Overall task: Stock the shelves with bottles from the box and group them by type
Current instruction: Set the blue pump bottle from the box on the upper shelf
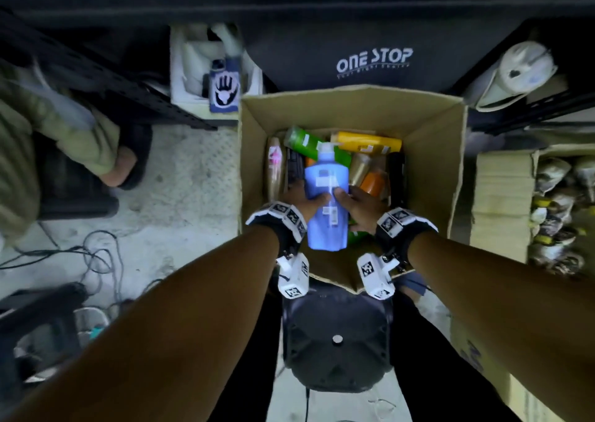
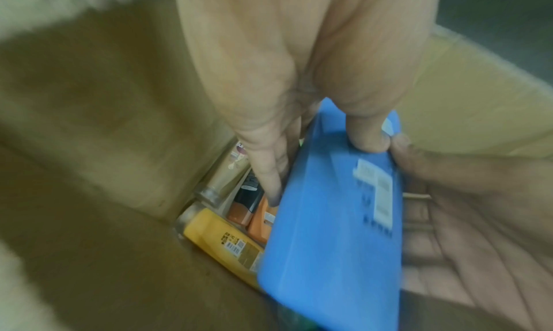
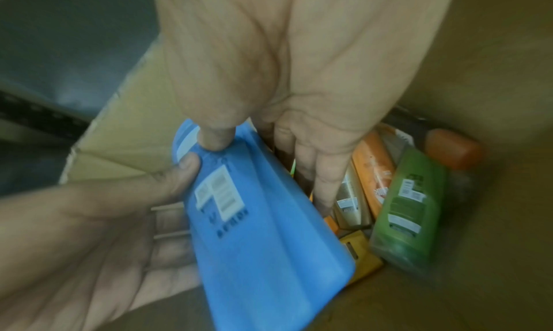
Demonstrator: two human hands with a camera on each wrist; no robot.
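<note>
A blue pump bottle [image 1: 326, 196] [image 2: 329, 241] [image 3: 263, 241] hangs above the open cardboard box [image 1: 354, 99]. My left hand [image 1: 306, 201] grips its left side and my right hand [image 1: 351, 202] grips its right side. Both thumbs press on its labelled face, with the fingers curled behind. Lying in the box beneath are a green bottle [image 1: 302, 141] [image 3: 407, 206], a yellow bottle [image 1: 370, 141] [image 2: 221, 237], an orange bottle [image 1: 373, 183] [image 3: 374, 170], a gold one and a beige bottle [image 1: 274, 164] at the left wall.
A dark panel marked ONE STOP [image 1: 373, 59] stands behind the box, with black shelf rails on both sides. A black stool [image 1: 336, 341] sits between my arms. Another person's sleeve [image 1: 48, 125] is at the left, cables [image 1: 90, 254] lie on the floor, and a carton of packets [image 1: 560, 202] is at the right.
</note>
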